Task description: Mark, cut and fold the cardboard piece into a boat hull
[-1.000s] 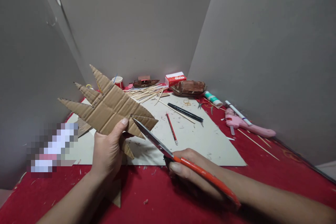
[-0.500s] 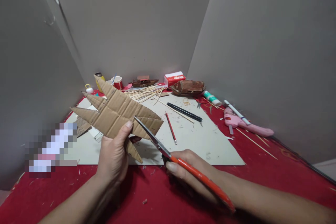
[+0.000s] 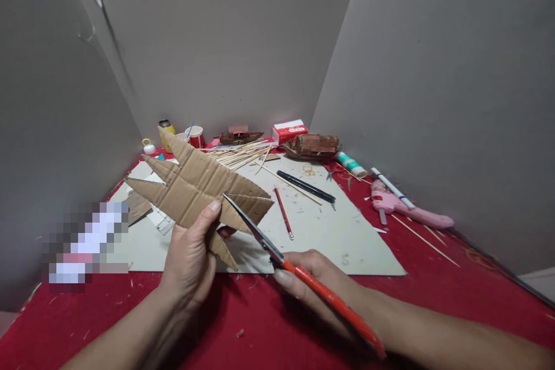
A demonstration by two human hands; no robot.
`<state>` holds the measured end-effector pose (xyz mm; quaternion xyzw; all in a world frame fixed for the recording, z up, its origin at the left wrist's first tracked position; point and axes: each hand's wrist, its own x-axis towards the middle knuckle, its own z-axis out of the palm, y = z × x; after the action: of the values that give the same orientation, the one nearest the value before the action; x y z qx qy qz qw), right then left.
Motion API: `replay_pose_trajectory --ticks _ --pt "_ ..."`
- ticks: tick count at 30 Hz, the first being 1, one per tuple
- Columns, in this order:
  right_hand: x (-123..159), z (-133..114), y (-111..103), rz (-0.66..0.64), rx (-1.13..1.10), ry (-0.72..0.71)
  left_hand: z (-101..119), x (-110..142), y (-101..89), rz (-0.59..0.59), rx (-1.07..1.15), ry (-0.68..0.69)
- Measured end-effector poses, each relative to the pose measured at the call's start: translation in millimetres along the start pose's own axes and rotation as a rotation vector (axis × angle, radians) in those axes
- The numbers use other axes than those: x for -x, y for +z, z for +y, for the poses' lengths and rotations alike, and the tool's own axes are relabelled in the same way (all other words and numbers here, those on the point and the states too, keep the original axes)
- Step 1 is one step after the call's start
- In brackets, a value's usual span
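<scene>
My left hand (image 3: 191, 254) grips a spiky cut-out of brown corrugated cardboard (image 3: 195, 185), thumb on its top face, and holds it above the table. My right hand (image 3: 312, 280) is closed round the orange handles of a pair of scissors (image 3: 277, 251). The blades point up and left, and their tip lies on the cardboard next to my left thumb, along a pencil line near the right-hand point of the shape.
A cream sheet (image 3: 338, 237) lies on the red tablecloth (image 3: 260, 329). On it are a red pencil (image 3: 284, 213) and a black pen (image 3: 306, 186). Behind lie bamboo sticks (image 3: 238, 156), model boats (image 3: 312, 144), a red box (image 3: 289, 130), cups and a jar (image 3: 166, 130). A pink glue gun (image 3: 407, 208) lies right.
My left hand has lowered the cardboard and tilted it flatter, which uncovers the jar behind it. The scissors have stayed at the same spot on the cardboard.
</scene>
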<state>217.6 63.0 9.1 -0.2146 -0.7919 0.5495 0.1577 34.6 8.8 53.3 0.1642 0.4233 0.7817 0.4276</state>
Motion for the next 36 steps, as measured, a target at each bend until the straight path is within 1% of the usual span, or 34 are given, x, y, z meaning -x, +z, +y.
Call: replay_pose_trajectory --ticks 6,14,20,26,30,36 --pt "1.5 -1.0 2.6 -0.013 -0.073 0.016 3.2 2.6 1.2 0.017 0.000 -0.033" --pt "-1.6 0.8 -2.4 -0.007 0.047 -0.084 4.8 -3.5 1.7 0.019 0.012 -0.034" --pt "0.7 -5.5 -4.1 -0.045 0.075 -0.065 4.1 -0.2 2.9 0.023 0.022 -0.014" --pt "2.7 -10.3 -5.5 -0.061 0.096 -0.041 4.2 0.5 3.5 0.044 0.044 -0.032" --pt "3.3 -8.0 -5.4 -0.068 0.096 -0.038 5.1 0.4 3.4 0.058 0.055 -0.040" --pt "2.3 -3.2 -3.7 -0.038 0.123 -0.019 4.5 -0.6 3.8 0.035 0.066 -0.070"
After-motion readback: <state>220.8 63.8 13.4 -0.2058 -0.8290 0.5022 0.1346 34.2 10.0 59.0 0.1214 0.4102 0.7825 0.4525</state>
